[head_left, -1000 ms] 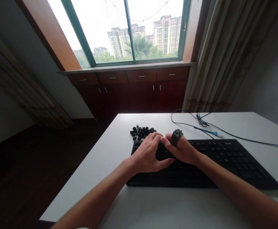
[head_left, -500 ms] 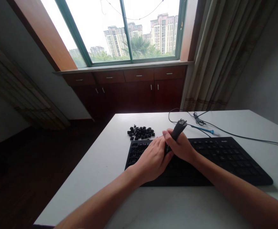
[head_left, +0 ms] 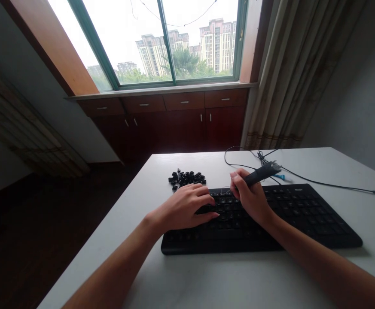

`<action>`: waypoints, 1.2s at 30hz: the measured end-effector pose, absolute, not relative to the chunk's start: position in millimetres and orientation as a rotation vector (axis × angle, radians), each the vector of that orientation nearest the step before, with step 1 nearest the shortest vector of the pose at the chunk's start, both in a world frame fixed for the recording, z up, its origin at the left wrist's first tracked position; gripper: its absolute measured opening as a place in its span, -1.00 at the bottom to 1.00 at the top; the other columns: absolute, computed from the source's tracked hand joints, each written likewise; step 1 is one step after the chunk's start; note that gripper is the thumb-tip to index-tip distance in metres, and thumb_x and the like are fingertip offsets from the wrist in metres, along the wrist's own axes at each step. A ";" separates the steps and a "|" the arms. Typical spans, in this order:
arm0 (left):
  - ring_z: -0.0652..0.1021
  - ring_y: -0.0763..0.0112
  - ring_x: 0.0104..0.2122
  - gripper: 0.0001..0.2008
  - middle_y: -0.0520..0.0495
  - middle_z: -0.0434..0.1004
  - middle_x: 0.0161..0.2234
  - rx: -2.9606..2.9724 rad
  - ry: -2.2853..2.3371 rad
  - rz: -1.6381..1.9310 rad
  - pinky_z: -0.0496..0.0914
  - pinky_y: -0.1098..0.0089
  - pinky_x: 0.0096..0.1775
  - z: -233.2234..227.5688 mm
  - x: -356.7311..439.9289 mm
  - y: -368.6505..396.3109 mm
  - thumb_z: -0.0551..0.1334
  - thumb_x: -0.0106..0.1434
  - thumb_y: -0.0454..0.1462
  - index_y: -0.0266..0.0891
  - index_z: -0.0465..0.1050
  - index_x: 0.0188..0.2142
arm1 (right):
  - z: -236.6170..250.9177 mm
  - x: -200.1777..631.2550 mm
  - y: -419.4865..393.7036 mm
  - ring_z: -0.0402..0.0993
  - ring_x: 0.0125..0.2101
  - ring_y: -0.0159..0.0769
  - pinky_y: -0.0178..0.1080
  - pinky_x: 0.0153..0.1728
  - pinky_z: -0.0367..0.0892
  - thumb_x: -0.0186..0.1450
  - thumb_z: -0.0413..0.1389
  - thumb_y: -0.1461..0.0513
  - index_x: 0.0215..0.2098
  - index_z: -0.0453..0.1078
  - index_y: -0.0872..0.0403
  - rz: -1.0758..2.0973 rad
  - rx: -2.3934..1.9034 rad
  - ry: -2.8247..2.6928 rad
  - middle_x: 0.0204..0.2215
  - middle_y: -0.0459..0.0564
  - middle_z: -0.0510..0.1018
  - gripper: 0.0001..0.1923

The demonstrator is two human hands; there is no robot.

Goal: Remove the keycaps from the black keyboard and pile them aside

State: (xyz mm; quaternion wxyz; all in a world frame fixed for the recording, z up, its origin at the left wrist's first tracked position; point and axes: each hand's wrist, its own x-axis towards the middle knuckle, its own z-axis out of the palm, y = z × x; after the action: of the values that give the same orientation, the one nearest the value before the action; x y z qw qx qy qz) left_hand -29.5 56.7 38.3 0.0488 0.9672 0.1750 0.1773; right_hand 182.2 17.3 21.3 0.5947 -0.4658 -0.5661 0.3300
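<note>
I see one black keyboard (head_left: 271,219) lying flat on the white table (head_left: 206,279), its long axis running left to right across my view, with its near edge facing the person and its far edge toward the window (head_left: 161,43). The left hand (head_left: 187,208) rests palm down on the keyboard's left end, fingers loosely spread and a little curled, fingertips touching the keys; it holds nothing that I can make out. The right hand (head_left: 251,197) sits just right of it, over the keyboard's upper left-middle keys, closed around one dark keycap puller (head_left: 260,172). The tool's handle sticks out of the fist, pointing up and to the right, away from the person; its working end is on the side of the left hand, and I think I see thin wires there above the keys, though they are too faint to be sure. Just beyond the keyboard's far left corner lies one loose heap of black keycaps (head_left: 186,178); they are too small and too piled up for me to count. Beyond the keyboard's far edge, toward its middle, one black cable (head_left: 319,184) loops across the table and trails off to the right, and a small blue tool (head_left: 279,176) lies beside it, partly hidden by the puller.
</note>
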 end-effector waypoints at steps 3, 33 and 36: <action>0.55 0.38 -0.35 -0.74 -0.05 0.54 -0.35 2.958 0.481 0.567 0.43 0.35 -0.24 38.1 -33.0 59.5 0.18 0.44 -0.12 -0.21 0.54 -0.24 | 18.0 182.2 22.4 0.23 -0.59 -0.40 -0.33 -0.59 0.12 0.42 0.05 0.04 -0.38 0.27 0.03 0.820 -1.072 -1.226 -0.61 -0.19 0.33 -0.71; 0.53 0.23 -0.06 -0.77 -0.13 0.54 -0.06 2.648 0.908 1.132 0.46 0.19 -0.02 23.5 -21.8 59.2 0.17 0.44 -0.24 -0.17 0.42 0.06 | 25.0 186.2 18.5 0.25 -0.54 -0.42 -0.33 -0.52 0.16 0.43 0.02 0.01 -0.24 0.46 0.05 1.067 -1.025 -1.285 -0.46 -0.13 0.42 -0.68; 0.52 0.24 -0.07 -0.72 -0.14 0.54 -0.06 2.643 0.788 1.124 0.45 0.19 -0.04 26.3 -16.5 49.0 0.16 0.44 -0.26 -0.17 0.35 0.12 | 24.3 187.7 17.7 0.25 -0.54 -0.40 -0.32 -0.54 0.13 0.45 -0.02 0.01 -0.18 0.49 0.05 1.107 -0.981 -1.328 -0.43 -0.11 0.43 -0.65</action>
State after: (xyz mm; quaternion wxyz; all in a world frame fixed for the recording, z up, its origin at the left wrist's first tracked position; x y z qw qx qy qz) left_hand -16.5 49.0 26.3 0.0814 0.8845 0.2636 0.3762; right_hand 187.7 17.7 24.3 0.5454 -0.4138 -0.5599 0.4668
